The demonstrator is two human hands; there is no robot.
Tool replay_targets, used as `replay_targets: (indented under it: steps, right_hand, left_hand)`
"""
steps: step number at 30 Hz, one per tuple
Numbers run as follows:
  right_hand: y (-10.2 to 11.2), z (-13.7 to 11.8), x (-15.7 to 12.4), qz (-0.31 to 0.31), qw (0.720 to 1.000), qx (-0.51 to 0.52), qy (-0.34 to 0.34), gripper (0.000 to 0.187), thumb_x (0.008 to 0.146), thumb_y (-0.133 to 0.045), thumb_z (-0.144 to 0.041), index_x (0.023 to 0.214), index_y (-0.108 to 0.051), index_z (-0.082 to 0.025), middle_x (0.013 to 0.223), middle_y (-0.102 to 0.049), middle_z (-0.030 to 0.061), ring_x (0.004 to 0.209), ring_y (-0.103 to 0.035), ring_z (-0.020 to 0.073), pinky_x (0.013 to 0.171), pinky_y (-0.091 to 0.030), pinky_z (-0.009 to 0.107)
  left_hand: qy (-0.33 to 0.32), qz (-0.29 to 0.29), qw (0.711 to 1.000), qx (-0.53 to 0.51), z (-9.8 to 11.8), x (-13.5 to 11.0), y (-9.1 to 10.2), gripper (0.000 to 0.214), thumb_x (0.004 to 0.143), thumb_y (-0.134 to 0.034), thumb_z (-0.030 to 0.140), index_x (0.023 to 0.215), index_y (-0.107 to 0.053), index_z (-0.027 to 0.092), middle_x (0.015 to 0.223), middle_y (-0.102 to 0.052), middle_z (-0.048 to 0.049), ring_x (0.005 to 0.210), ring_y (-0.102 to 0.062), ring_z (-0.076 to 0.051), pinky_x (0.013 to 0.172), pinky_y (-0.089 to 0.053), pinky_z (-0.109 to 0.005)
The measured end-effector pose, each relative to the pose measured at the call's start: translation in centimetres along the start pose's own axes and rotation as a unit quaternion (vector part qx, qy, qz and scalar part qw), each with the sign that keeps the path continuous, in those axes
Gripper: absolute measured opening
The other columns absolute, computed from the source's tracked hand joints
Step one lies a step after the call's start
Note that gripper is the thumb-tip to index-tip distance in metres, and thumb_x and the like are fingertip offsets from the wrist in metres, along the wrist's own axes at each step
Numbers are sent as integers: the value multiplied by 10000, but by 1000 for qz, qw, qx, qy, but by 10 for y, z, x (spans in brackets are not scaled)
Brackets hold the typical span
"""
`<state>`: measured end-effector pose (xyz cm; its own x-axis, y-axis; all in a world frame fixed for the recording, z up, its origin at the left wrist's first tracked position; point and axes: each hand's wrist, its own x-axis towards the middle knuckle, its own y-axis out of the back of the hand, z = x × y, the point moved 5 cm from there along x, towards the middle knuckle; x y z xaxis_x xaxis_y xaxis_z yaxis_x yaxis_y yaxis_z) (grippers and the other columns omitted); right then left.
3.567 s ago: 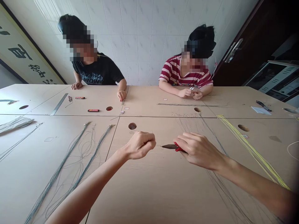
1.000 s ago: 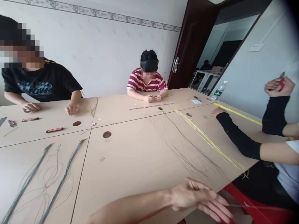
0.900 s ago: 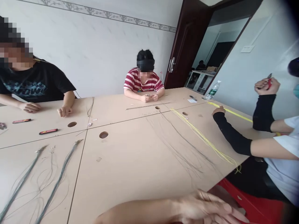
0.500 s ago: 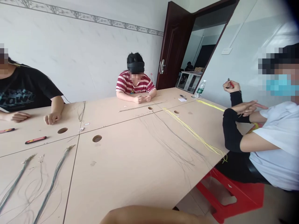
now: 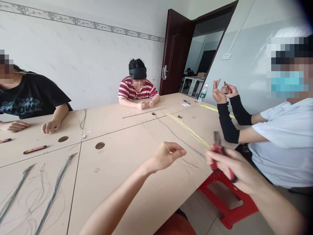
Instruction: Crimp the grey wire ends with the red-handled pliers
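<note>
My right hand (image 5: 234, 166) grips a pair of pliers (image 5: 217, 139) with red and black handles, its metal jaws pointing up. The hand is slightly blurred, beyond the table's right edge. My left hand (image 5: 166, 156) is held above the table with thumb and fingertips pinched together; whether something thin is between them, I cannot make out. Beneath and beyond my left hand lie thin grey wires (image 5: 179, 140) loosely spread on the tabletop. A bundle of yellow wires (image 5: 188, 128) stretches out behind them, towards the person on the right.
Two grey-green wire bundles (image 5: 57, 187) lie at the left, near a red and black marker (image 5: 35, 149). The table (image 5: 117, 189) has round holes (image 5: 100, 145). Co-workers sit left, opposite and right; the right one holds pliers (image 5: 228, 87). A red stool (image 5: 227, 199) and a bottle (image 5: 203, 94) are at the right.
Both my hands have come up into view, the right one with pliers; before, only a blurred forearm showed at the bottom. The person at the right has raised both hands closer together.
</note>
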<state>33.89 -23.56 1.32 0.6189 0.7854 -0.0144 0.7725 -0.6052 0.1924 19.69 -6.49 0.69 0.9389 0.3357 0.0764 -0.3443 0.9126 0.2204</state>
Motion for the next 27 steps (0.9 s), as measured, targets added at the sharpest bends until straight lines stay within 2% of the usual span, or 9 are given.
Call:
replay_targets:
  steps: [3,5,7,12,18,23,27]
  right_hand:
    - [-48,-9,15,-65,998,-24,6,339,794,-678,-495,688,-550,-200,647,-501,5,634,-444,141,614,-361,297]
    - [-67,-13,22,-89,995,-35,10,355,793,-668,-504,684,-525,-198,656,-481,-4,622,-407,129,603,-333,290]
    - [-78,-14,26,-108,993,-39,6,333,794,-664,-497,721,-532,-200,649,-465,-15,622,-397,127,596,-316,283]
    - [-92,-10,34,-142,989,-40,-1,291,802,-656,-458,744,-537,-198,655,-460,-22,625,-386,121,587,-301,276]
    - [-106,-8,40,-181,983,-7,-12,243,826,-630,-410,766,-544,-190,676,-480,-11,644,-413,124,604,-323,278]
    - [-114,-10,44,-221,971,78,-50,177,815,-614,-346,786,-576,-176,701,-521,16,702,-465,146,631,-346,286]
    - [-118,-12,50,-229,968,87,-55,207,819,-620,-360,737,-562,-180,680,-515,13,681,-446,142,623,-340,289]
  left_hand:
    - [20,42,999,-24,6,-7,18,242,834,-613,353,875,-732,146,936,-729,-76,869,-613,-179,763,-468,-286]
    - [23,42,998,-50,6,-11,19,229,825,-626,334,885,-724,135,933,-725,-82,865,-612,-173,762,-466,-282]
    - [20,42,996,-71,6,-12,19,218,813,-647,322,878,-715,126,894,-721,-79,827,-609,-158,752,-464,-273]
    - [1,54,997,-63,2,-13,24,201,824,-642,326,824,-695,132,823,-714,-63,769,-613,-151,747,-471,-279]
    - [14,88,996,-7,-2,-18,35,188,857,-580,306,792,-645,142,804,-695,-49,762,-608,-151,748,-470,-291]
    - [12,82,995,-53,-5,-20,41,155,855,-565,286,807,-616,148,826,-674,-51,788,-582,-151,763,-458,-303]
    - [10,84,994,-62,-8,-19,44,172,862,-566,311,810,-603,152,825,-664,-48,788,-589,-154,770,-460,-310]
